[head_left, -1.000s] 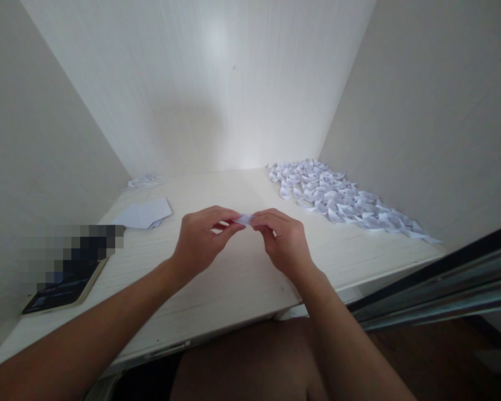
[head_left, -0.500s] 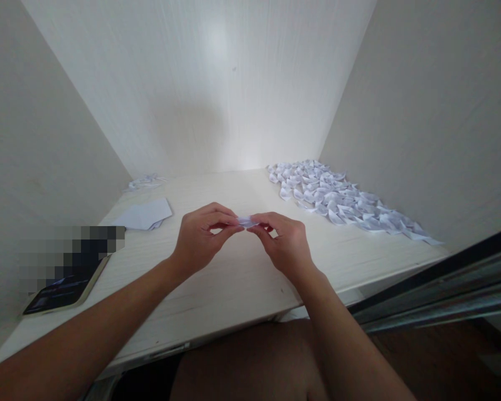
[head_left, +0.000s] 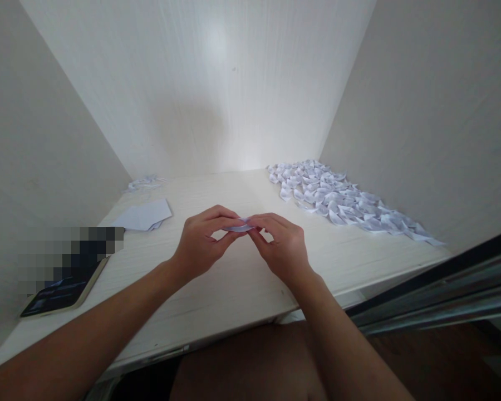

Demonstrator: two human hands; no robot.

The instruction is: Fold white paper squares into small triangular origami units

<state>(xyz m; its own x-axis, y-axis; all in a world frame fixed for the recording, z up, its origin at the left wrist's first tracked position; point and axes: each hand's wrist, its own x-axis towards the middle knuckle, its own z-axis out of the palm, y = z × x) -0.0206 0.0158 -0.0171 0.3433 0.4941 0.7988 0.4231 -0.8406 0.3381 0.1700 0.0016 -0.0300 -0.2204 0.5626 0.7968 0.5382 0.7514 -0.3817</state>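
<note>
A small folded piece of white paper (head_left: 239, 228) is held up over the middle of the table. My left hand (head_left: 206, 236) pinches its left part between thumb and fingers. On the other side, my right hand (head_left: 281, 239) grips it the same way, with the fingertips of both hands nearly meeting. The fingers cover much of the paper, so its full shape is hidden. Its lower edge bows in a shallow curve, like a little boat's side.
Many small folded paper boats (head_left: 334, 195) lie along the right wall. Flat white paper sheets (head_left: 144, 214) are stacked at left, with paper strips (head_left: 144, 182) behind them. A phone (head_left: 67, 287), partly pixelated, rests at the table's (head_left: 234, 295) left edge. Walls enclose three sides.
The paper has turned between my fingers, and more of its curved lower edge shows now. My fingertips have drawn slightly closer together. Everything on the table stays where it was.
</note>
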